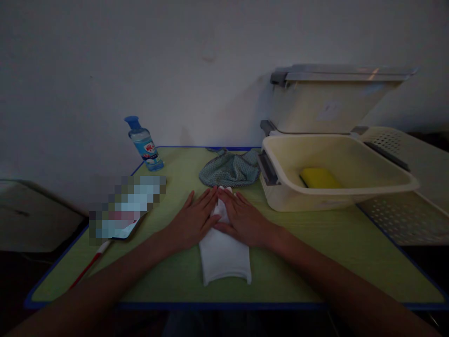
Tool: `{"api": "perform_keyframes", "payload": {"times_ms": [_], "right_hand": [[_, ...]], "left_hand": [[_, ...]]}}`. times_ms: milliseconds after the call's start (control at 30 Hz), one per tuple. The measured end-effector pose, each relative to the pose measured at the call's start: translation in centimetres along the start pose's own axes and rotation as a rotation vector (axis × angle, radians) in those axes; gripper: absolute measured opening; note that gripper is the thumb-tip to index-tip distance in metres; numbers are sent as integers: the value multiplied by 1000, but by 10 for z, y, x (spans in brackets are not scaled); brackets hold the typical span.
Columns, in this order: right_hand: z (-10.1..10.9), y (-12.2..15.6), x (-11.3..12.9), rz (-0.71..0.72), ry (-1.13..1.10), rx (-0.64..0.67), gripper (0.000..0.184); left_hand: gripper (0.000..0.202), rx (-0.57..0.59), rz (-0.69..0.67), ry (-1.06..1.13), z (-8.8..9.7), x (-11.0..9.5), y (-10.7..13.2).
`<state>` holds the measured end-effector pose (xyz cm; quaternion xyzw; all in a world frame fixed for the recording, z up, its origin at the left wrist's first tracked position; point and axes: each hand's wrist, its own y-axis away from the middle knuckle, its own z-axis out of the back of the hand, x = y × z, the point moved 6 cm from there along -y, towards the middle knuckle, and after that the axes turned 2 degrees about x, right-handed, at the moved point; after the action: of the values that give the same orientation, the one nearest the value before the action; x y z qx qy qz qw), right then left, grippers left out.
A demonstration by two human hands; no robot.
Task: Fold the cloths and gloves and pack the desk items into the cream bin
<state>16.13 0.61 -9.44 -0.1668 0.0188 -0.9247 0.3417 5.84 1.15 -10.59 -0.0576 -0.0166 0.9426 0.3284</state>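
Observation:
A white piece of folded cloth [226, 260] lies on the table in front of me, its near edge curving inward between two corners. My left hand [194, 220] presses flat on its far left part, fingers stretched forward. From the other side my right hand [243, 217] rests flat on it too, with the fingertips of both hands meeting near the far end. Both hands are open and grip nothing. Just beyond the fingertips lies a crumpled grey-green textured cloth [229, 167]. The hands hide much of the white cloth's far half.
On the right stands a cream plastic bin [291, 200], its lid [326, 103] raised, with a yellow sponge [319, 178] inside. A blue bottle [145, 147] stands at back left. A blurred-out device [131, 206] with a red-and-white cable [93, 262] lies on the left. A perforated basket [403, 220] is far right.

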Motion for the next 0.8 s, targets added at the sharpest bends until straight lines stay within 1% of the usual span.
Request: {"api": "perform_keyframes", "payload": {"times_ms": [200, 300, 367, 400, 467, 533, 567, 600, 633, 700, 767, 800], "right_hand": [[-3, 0, 1, -3, 64, 42, 71], [-3, 0, 0, 10, 45, 20, 70], [-1, -1, -1, 25, 19, -17, 64], [-1, -1, -3, 27, 5, -34, 59], [0, -1, -5, 33, -18, -58, 50], [2, -2, -6, 40, -31, -70, 46], [3, -2, -6, 41, -33, -67, 46], [3, -1, -6, 42, -35, -59, 47], [4, -1, -6, 43, -38, -48, 49], [5, 1, -6, 51, -50, -28, 51], [7, 2, -5, 73, -63, -22, 50], [7, 3, -5, 81, -67, -24, 49]], "left_hand": [[51, -1, 13, -45, -2, 0, -1], [51, -39, 15, -39, -2, 1, -1], [48, -105, 24, -22, 4, 1, 0], [45, -159, 27, -6, 8, 1, 2], [37, -303, 7, 51, 21, -1, 6], [30, -450, -79, 139, 34, -10, 13], [28, -493, -151, 183, 38, -16, 16], [27, -496, -234, 219, 40, -24, 19], [27, -455, -323, 247, 40, -32, 20], [29, -284, -478, 275, 34, -48, 22], [32, -119, -564, 289, 28, -58, 23], [33, -68, -586, 294, 26, -60, 23]]}}
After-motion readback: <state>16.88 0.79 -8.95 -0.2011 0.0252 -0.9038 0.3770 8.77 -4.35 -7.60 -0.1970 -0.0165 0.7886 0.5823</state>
